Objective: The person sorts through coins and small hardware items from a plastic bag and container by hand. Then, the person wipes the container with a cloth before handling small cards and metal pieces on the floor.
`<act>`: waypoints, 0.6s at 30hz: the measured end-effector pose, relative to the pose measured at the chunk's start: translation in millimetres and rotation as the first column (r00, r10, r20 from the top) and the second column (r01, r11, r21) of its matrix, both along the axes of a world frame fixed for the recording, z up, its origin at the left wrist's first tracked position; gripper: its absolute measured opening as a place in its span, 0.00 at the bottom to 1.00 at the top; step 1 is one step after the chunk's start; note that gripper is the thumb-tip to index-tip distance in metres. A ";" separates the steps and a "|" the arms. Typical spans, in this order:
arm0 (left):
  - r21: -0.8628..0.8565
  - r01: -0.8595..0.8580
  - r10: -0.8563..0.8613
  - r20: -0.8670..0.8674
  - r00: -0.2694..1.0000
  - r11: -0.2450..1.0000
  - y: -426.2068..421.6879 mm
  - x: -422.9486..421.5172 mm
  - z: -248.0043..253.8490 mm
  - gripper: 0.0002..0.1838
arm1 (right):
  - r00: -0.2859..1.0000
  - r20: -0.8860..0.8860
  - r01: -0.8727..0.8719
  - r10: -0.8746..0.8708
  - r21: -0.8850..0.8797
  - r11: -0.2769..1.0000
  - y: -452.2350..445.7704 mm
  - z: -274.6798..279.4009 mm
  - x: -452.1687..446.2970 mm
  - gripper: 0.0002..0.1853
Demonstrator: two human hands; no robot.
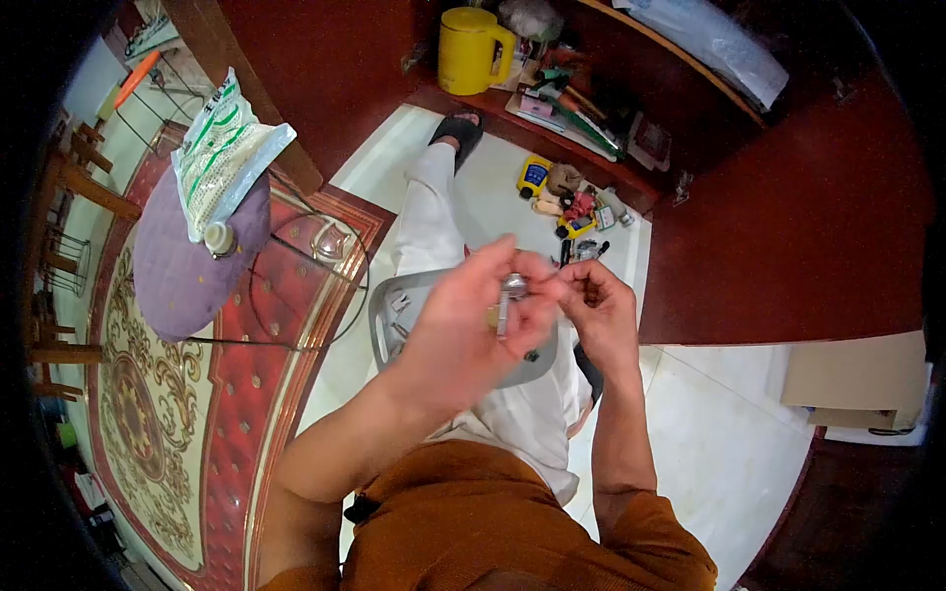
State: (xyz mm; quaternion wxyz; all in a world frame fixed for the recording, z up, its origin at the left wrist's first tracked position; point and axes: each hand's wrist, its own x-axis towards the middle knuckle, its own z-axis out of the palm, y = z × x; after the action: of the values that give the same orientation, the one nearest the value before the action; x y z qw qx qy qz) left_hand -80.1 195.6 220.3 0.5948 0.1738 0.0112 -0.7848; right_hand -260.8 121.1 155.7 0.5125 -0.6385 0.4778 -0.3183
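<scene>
My left hand (468, 320) is raised over a grey tray (378, 330) on my lap, its fingers curled and smeared by motion. A small shiny metal piece (513, 286) with a narrow strip below it shows in that hand; its exact kind is unclear. Close beside it, my right hand (606, 313) has thumb and fingertips pinched together near the left fingertips. Whatever the right fingers hold is too small to name. Small pale pieces (398, 301) lie in the tray, partly hidden by my left hand and forearm.
Yellow-and-blue bottles (533, 175) and several small items lie on the floor ahead, before an open cabinet holding a yellow jug (467, 51). A purple round stool (168, 266) bears a white-green bag (232, 163). A cardboard box (852, 379) stands at right.
</scene>
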 end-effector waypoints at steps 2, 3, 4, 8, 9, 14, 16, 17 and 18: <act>0.079 0.014 -0.013 -0.007 1.000 0.997 -6.2 -12.8 15.3 0.19 | 0.983 0.180 0.020 -0.034 0.076 0.997 3.7 16.4 10.0 0.06; 0.119 0.022 -0.021 -0.010 1.000 0.993 -8.2 -15.9 19.1 0.20 | 0.962 0.268 0.027 -0.057 0.115 0.993 4.6 19.9 13.6 0.04; 0.126 -0.003 0.002 0.008 1.000 0.992 -7.5 -17.1 13.8 0.20 | 0.956 0.285 0.039 -0.068 0.107 0.993 5.0 19.7 16.2 0.04; 0.201 -0.087 0.073 0.077 0.994 0.976 8.3 -8.8 -4.9 0.22 | 0.972 0.226 0.053 -0.071 0.085 0.995 3.6 21.9 21.0 0.03; 0.235 -0.104 0.084 0.093 0.992 0.966 11.5 -4.9 -5.6 0.22 | 0.982 0.178 0.048 -0.063 0.084 0.995 4.3 23.7 21.6 0.04; 0.164 -0.082 0.055 0.163 0.985 0.983 14.4 0.6 5.8 0.23 | 0.990 0.137 -0.046 0.045 0.006 0.999 14.8 25.6 35.3 0.06; 0.142 -0.069 0.042 0.185 0.982 0.987 13.5 0.6 8.4 0.23 | 0.997 0.060 -0.046 0.049 -0.054 0.997 18.0 31.3 37.3 0.06; 0.126 -0.057 0.030 0.208 0.978 0.990 11.9 1.7 9.4 0.24 | 0.998 0.040 -0.041 0.043 -0.069 0.997 19.0 33.3 36.6 0.06; 0.109 -0.046 0.020 0.231 0.973 0.993 10.0 2.6 11.8 0.24 | 0.999 0.019 -0.037 0.039 -0.084 0.996 20.0 34.6 35.8 0.06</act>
State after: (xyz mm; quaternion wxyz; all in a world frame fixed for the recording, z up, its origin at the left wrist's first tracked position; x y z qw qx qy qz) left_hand -77.5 205.6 232.1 0.5942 0.2967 -0.0099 -0.7475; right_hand -225.0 141.1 190.2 0.4962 -0.6649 0.4466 -0.3349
